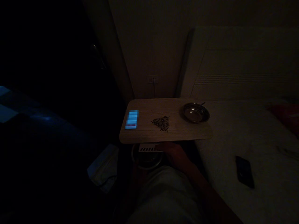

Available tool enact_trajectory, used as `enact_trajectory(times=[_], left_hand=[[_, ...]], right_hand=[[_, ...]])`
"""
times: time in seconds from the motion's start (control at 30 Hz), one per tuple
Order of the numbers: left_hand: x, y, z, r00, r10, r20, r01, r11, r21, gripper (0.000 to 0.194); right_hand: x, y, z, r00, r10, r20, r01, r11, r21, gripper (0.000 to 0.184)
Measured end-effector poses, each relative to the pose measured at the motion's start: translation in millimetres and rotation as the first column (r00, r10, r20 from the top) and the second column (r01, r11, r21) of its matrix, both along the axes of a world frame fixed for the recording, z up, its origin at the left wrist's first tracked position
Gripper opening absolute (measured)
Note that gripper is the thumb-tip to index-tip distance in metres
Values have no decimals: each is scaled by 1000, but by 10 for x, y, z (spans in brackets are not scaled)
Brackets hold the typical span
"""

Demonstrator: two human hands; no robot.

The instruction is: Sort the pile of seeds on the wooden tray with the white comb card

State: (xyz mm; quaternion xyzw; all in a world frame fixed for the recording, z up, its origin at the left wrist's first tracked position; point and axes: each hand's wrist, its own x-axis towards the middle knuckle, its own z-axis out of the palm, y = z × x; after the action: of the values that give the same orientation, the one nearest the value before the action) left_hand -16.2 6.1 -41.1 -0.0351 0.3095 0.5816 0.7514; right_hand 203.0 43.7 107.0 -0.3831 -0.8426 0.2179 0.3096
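Note:
My right hand (171, 151) is closed on the right end of a flat white piece with a row of dark slanted slots or stripes (147, 147), at the table's front edge. Below it stands a round container with a pale rim (149, 168), its inside too dark to make out. My left hand (139, 172) is a faint shape near the container's lower left side, its fingers lost in the dark. On the light wooden table (144, 135) lies a loose pile of small dark grains (161, 123), beyond my right hand.
A lit phone (132, 119) lies at the table's left. A shiny metal bowl with a utensil (195, 113) sits at its right end. A dark phone (244, 171) rests on the bed (224, 146). A wall socket with a plugged cable (153, 80) is behind the table.

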Motion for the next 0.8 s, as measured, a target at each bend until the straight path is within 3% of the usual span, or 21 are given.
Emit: enact_trajectory(times=[0.07, 0.17, 0.3, 0.37, 0.5, 0.8], left_hand=[[-2, -1, -30, 1000, 11, 15, -10, 997, -75, 27], [4, -8, -44, 998, 52, -34, -57, 981, -187, 26], [22, -21, -57, 992, 53, -115, -77, 974, -213, 22], [30, -34, -70, 981, 12, -195, -66, 960, -272, 18], [42, -71, -89, 933, -70, -354, -39, 955, -292, 14], [34, -80, -35, 899, -98, -427, -10, 970, -244, 20]], right_hand=[[77, -54, -8, 998, -5, -69, 6, 1000, 4, 37], [198, -84, -13, 964, -191, -184, 183, 981, -59, 32], [330, -46, -13, 804, -517, -295, 482, 856, -186, 23], [368, -15, 2, 724, -608, -327, 568, 794, -217, 22], [387, 44, 47, 643, -643, -415, 594, 762, -259, 22], [472, 192, 173, 607, -691, -393, 699, 699, -150, 25]])
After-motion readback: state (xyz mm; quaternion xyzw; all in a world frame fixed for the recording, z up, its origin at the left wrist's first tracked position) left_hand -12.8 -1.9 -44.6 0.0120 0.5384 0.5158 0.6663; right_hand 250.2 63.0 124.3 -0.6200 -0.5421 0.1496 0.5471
